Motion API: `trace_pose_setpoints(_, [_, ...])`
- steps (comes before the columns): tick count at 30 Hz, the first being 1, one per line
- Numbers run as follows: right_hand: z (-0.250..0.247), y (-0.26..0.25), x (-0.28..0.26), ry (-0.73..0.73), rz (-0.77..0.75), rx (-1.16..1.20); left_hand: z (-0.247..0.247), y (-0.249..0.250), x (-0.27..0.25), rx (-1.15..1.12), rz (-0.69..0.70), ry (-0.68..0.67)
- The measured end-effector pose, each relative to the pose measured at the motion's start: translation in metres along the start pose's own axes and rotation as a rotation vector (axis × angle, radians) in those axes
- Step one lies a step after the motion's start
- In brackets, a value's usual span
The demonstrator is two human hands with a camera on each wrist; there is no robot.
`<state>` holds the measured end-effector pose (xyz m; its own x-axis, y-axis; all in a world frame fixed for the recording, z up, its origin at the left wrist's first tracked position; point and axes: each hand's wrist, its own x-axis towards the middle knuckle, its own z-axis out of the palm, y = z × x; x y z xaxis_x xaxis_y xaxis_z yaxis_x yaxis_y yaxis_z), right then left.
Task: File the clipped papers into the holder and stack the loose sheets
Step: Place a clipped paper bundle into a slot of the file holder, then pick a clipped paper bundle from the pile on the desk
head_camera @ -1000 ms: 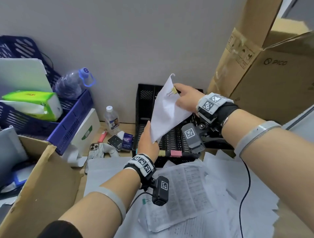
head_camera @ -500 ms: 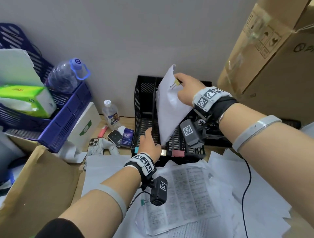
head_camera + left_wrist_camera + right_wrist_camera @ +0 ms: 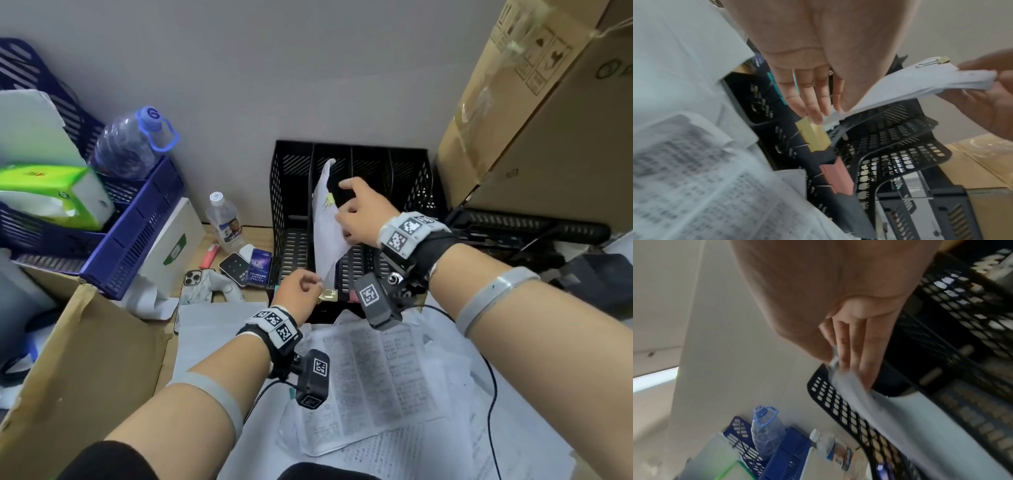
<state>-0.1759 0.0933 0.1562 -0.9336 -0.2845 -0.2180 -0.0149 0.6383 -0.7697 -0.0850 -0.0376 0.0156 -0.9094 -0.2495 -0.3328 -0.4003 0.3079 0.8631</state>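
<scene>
Left hand, right hand on papers

Holder far-L slot: open from above.
2nd slot: blocked by clipped papers + R hand.
Front lip: binder clips, L hand in the way.
R flank: cardboard box close beside.

Left wrist view. My left hand reaches down, fingers nearly straight; thumb and fingertips pinch the lower corner of the clipped papers. The stack slants up to the right, with a small gold binder clip on its top edge. My right hand grips its far end. Just below my fingertips is the black mesh holder, with a yellow clip and a pink clip on its front edge. Printed loose sheets lie at left, blurred.
</scene>
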Motion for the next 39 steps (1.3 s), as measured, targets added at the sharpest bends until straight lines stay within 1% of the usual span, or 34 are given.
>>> trace_pose_setpoints(2, [0.013, 0.015, -0.013, -0.044, 0.089, 0.281, -0.007, -0.017, -0.008, -0.023, -0.057, 0.004])
trace_pose_setpoints(4, [0.028, 0.036, -0.033, -0.058, 0.187, 0.374, -0.013, -0.041, -0.017, 0.018, -0.135, -0.015])
trace_pose_setpoints(9, [0.091, 0.127, -0.094, -0.160, 0.498, 0.330, -0.019, -0.099, -0.044, 0.177, -0.416, -0.143])
trace_pose_setpoints(10, [0.104, 0.145, -0.103, -0.174, 0.535, 0.293, -0.018, -0.108, -0.048, 0.174, -0.450, -0.156])
trace_pose_setpoints(12, [0.126, 0.166, -0.122, -0.198, 0.560, 0.232, -0.014, -0.118, -0.059, 0.127, -0.470, -0.190])
trace_pose_setpoints(13, [0.135, 0.169, -0.130, -0.195, 0.557, 0.229, -0.012, -0.122, -0.062, 0.103, -0.458, -0.204])
trace_pose_setpoints(15, [0.149, 0.169, -0.145, -0.164, 0.534, 0.251, -0.009, -0.129, -0.068, 0.071, -0.436, -0.187])
trace_pose_setpoints(17, [0.157, 0.166, -0.158, -0.142, 0.529, 0.285, -0.008, -0.135, -0.072, 0.107, -0.371, -0.162])
trace_pose_setpoints(19, [0.164, 0.166, -0.168, -0.117, 0.526, 0.333, -0.006, -0.136, -0.079, 0.157, -0.280, -0.181])
trace_pose_setpoints(23, [0.173, 0.163, -0.183, -0.056, 0.523, 0.394, 0.001, -0.135, -0.091, 0.215, -0.165, -0.191])
trace_pose_setpoints(24, [0.174, 0.161, -0.186, -0.040, 0.510, 0.388, 0.001, -0.132, -0.094, 0.197, -0.139, -0.206])
trace_pose_setpoints(26, [0.171, 0.156, -0.190, 0.027, 0.453, 0.304, -0.002, -0.122, -0.098, 0.091, -0.093, -0.235])
trace_pose_setpoints(27, [0.166, 0.153, -0.190, 0.075, 0.399, 0.226, -0.005, -0.116, -0.100, 0.064, -0.065, -0.245])
trace_pose_setpoints(30, [0.144, 0.143, -0.185, 0.183, 0.218, 0.018, -0.020, -0.094, -0.100, 0.079, 0.084, -0.263])
trace_pose_setpoints(33, [0.116, 0.128, -0.175, 0.202, 0.156, -0.259, -0.039, -0.070, -0.097, 0.136, 0.209, -0.298])
trace_pose_setpoints(35, [0.098, 0.119, -0.167, 0.166, 0.146, -0.451, -0.052, -0.053, -0.094, 0.144, 0.267, -0.301])
trace_pose_setpoints(36, [0.091, 0.115, -0.164, 0.129, 0.157, -0.490, -0.059, -0.046, -0.092, 0.142, 0.289, -0.285])
trace_pose_setpoints(37, [0.086, 0.111, -0.163, 0.095, 0.184, -0.467, -0.065, -0.041, -0.089, 0.147, 0.291, -0.253])
trace_pose_setpoints(38, [0.082, 0.107, -0.162, 0.083, 0.204, -0.401, -0.071, -0.037, -0.087, 0.145, 0.283, -0.210])
trace_pose_setpoints(39, [0.080, 0.107, -0.163, 0.100, 0.211, -0.323, -0.076, -0.035, -0.085, 0.138, 0.265, -0.170])
